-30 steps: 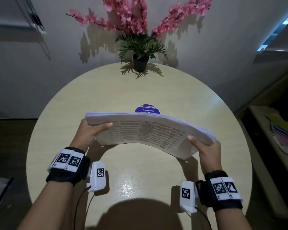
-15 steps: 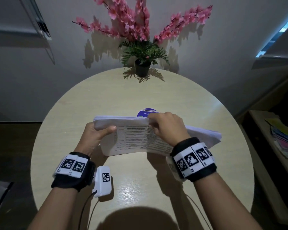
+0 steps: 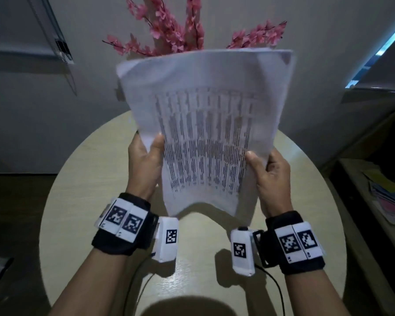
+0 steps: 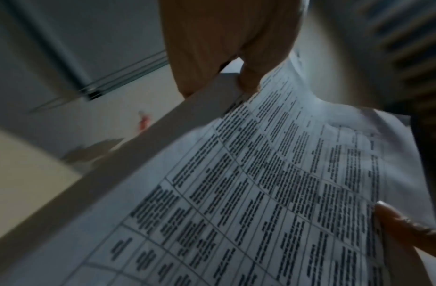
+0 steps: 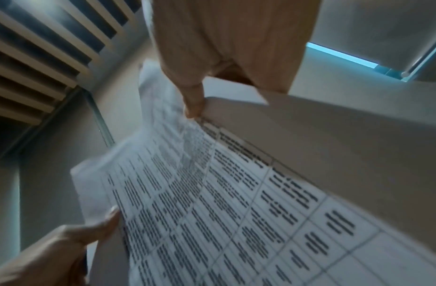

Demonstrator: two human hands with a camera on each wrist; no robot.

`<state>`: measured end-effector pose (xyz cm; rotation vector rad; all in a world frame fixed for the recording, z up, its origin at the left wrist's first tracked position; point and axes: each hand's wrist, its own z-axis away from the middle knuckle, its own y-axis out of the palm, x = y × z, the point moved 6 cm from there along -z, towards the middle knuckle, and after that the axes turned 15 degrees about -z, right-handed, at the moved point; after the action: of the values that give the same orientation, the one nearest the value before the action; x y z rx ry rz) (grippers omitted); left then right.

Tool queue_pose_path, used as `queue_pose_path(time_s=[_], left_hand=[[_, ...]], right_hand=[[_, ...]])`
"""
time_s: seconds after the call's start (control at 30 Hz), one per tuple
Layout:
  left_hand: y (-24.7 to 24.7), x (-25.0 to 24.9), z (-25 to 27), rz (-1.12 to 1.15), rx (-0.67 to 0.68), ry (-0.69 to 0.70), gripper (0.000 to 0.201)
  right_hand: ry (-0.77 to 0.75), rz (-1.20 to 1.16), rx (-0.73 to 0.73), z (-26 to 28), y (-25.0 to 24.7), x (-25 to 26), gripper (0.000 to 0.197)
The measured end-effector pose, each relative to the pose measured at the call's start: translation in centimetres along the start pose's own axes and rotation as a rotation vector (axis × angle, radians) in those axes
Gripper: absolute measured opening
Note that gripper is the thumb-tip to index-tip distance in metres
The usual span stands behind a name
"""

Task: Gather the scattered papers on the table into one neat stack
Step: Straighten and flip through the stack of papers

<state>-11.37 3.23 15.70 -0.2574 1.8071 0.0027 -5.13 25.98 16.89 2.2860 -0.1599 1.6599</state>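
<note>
A thick stack of printed papers (image 3: 205, 124) stands upright in the air above the round table (image 3: 82, 201), printed table side facing me, its lower edge bowed. My left hand (image 3: 146, 163) grips the stack's left side, thumb on the front sheet. My right hand (image 3: 269, 172) grips the right side the same way. In the left wrist view the papers (image 4: 273, 193) fill the frame below my left hand (image 4: 226, 46). The right wrist view shows the papers (image 5: 236, 203) pinched by my right hand (image 5: 226, 48), thumb on the sheet.
Pink artificial flowers (image 3: 176, 30) rise behind the stack; their pot is hidden by it. A low shelf with coloured papers (image 3: 388, 201) stands at the right. The table edge is close to me at the bottom.
The stack was lying roughly flat, low over the table; now it is raised and turned upright. My right hand moved from the stack's top middle to its right side.
</note>
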Motion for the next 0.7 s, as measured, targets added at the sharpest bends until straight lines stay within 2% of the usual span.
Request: queue_pose_path(time_s=[0.1, 0.27, 0.37, 0.47, 0.53, 0.63, 0.7], left_hand=[[0.6, -2.0, -0.1, -0.028, -0.012, 0.109, 0.017], [0.7, 0.5, 0.7, 0.016, 0.060, 0.030, 0.011], [0.9, 0.4, 1.1, -0.053, 0.053, 0.051, 0.023], [0.5, 0.4, 0.7, -0.070, 0.040, 0.083, 0.020], [0.7, 2.0, 1.0, -0.050, 0.092, 0.026, 0.013], [1.3, 5.6, 2.1, -0.115, 0.169, -0.064, 0.048], [1.9, 8.6, 3.0, -0.176, 0.241, -0.141, 0.044]], right_hand=[[-0.012, -0.107, -0.074, 0.4, -0.9, -0.3, 0.026], [0.109, -0.100, -0.152, 2.0, -1.6, -3.0, 0.023], [0.142, -0.124, -0.181, 1.9, -1.4, -3.5, 0.022], [0.138, -0.160, -0.198, 1.7, -1.8, -3.4, 0.023], [0.195, -0.148, -0.195, 2.2, -2.0, -4.8, 0.026], [0.395, -0.197, -0.281, 4.0, -2.5, -8.6, 0.037], [0.482, -0.212, -0.284, 4.9, -2.3, -10.7, 0.043]])
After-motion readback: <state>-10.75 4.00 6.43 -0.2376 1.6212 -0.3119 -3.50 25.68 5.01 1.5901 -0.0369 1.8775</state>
